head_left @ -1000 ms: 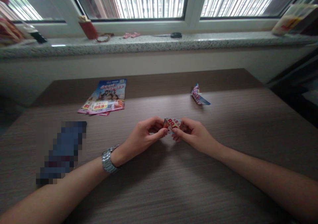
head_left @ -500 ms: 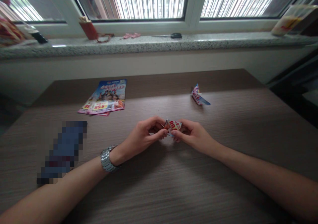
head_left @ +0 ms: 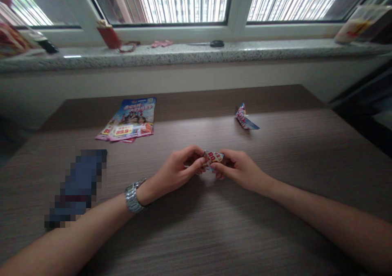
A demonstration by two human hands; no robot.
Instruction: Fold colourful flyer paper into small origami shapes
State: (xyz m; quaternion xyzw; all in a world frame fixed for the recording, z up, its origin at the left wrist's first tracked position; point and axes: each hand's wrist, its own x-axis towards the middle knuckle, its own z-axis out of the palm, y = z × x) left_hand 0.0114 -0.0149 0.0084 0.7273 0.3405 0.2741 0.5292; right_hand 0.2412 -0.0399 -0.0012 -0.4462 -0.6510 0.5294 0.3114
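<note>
A small folded piece of printed paper (head_left: pixel 215 157), with red characters on a pale ground, is pinched between both hands above the middle of the table. My left hand (head_left: pixel 186 165), with a metal watch on its wrist, grips the paper's left side between thumb and fingers. On the right side of the paper, my right hand (head_left: pixel 237 166) is closed, its thumb on the near edge. Beyond the hands and to the right, a folded paper shape (head_left: pixel 244 119) in blue, red and white rests on the table. The far fingertips are partly hidden.
Colourful flyers (head_left: pixel 134 119) lie stacked at the back left of the wooden table (head_left: pixel 196 235). A blurred dark blue object (head_left: pixel 81 182) is beside my left forearm. Scissors (head_left: pixel 217 43), pink pieces (head_left: pixel 162 43) and a red container (head_left: pixel 109 36) sit on the windowsill.
The small folded paper has tilted slightly and sits a touch lower between the fingers. Both hands keep their grip and have shifted only a little.
</note>
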